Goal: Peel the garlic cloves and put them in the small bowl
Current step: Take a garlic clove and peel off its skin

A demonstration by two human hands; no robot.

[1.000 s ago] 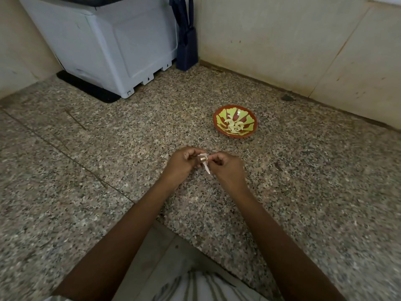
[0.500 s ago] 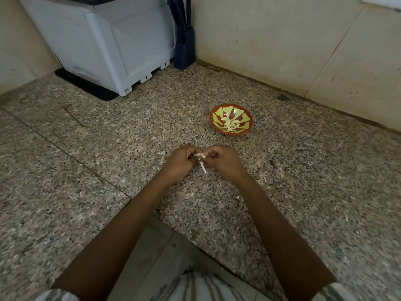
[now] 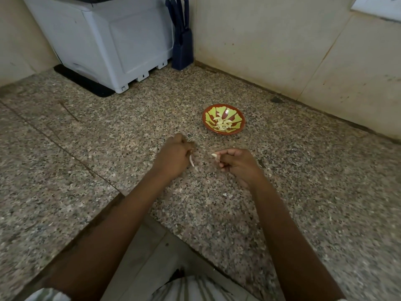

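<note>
Head view: left grip (image 3: pixel 173 158) pinches peel strip (image 3: pixel 191 161), right grip (image 3: pixel 237 165) pinches garlic clove (image 3: pixel 214 155), apart, small bowl (image 3: pixel 224 132) just beyond.

Between our left hand (image 3: pixel 173 156) and right hand (image 3: pixel 236 162) we have an open gap of bare worktop (image 3: pixel 108 137), and nothing blocks the way ahead to the bowl (image 3: pixel 205 121). Beyond it the wall (image 3: pixel 271 40) closes off the far edge. A white appliance (image 3: pixel 112 40) and knife block (image 3: pixel 182 48) fill the far corner.
</note>
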